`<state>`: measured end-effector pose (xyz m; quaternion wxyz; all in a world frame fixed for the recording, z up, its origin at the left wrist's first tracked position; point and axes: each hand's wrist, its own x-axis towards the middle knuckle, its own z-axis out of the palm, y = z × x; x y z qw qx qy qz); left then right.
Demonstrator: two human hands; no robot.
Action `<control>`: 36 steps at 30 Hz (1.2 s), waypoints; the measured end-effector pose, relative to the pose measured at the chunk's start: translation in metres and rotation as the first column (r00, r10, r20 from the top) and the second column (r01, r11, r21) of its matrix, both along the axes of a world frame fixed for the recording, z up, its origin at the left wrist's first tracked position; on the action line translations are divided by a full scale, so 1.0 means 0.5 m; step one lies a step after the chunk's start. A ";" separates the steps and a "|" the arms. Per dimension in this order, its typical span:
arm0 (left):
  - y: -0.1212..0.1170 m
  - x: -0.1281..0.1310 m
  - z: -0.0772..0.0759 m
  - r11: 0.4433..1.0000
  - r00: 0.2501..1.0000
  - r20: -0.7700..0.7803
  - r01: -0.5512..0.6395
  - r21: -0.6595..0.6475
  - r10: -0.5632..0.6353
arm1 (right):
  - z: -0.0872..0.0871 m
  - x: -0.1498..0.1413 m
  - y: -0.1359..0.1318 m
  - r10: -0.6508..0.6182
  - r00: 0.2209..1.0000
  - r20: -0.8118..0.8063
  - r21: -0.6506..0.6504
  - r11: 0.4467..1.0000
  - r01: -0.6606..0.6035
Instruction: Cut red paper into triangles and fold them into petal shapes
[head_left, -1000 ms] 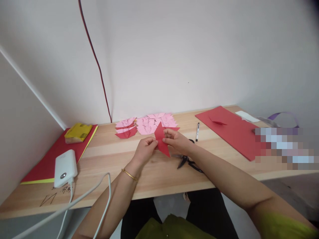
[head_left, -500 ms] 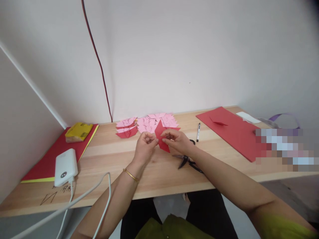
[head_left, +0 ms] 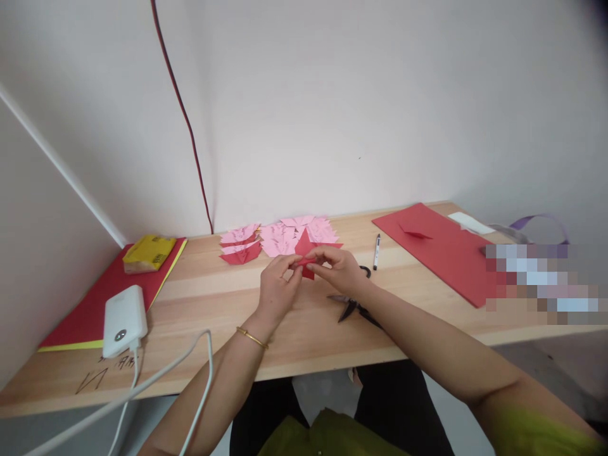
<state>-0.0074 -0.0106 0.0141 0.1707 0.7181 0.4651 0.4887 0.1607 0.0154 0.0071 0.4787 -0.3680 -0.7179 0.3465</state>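
Note:
Both hands pinch one folded piece of red paper (head_left: 303,240) above the middle of the table. My left hand (head_left: 279,282) has thumb and fingers closed on its left side. My right hand (head_left: 336,269) grips it from the right, and the fingertips nearly meet at a narrow rolled or folded edge. One pointed flap stands up, and part of the paper is hidden by the fingers. Behind it lie several pink folded papers (head_left: 275,240) and a few red folded papers (head_left: 242,254). Black scissors (head_left: 349,308) lie open beneath my right forearm.
A marker (head_left: 377,252) and red sheets (head_left: 441,259) with a small folded red piece (head_left: 414,232) lie on the right. At left are a white power bank (head_left: 124,320) with its cable (head_left: 199,335) and a yellow packet (head_left: 149,252) on red sheets (head_left: 80,310). A wall rises behind.
My left fingers have closed in on the red paper from the left, and its lower middle part is now bent between both hands. The lower point shows less.

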 end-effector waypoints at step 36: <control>0.019 -0.006 -0.011 0.850 0.859 0.504 0.327 -0.413 -0.086 | 0.008 0.008 0.010 0.122 0.986 -0.112 -0.221 0.965 -0.144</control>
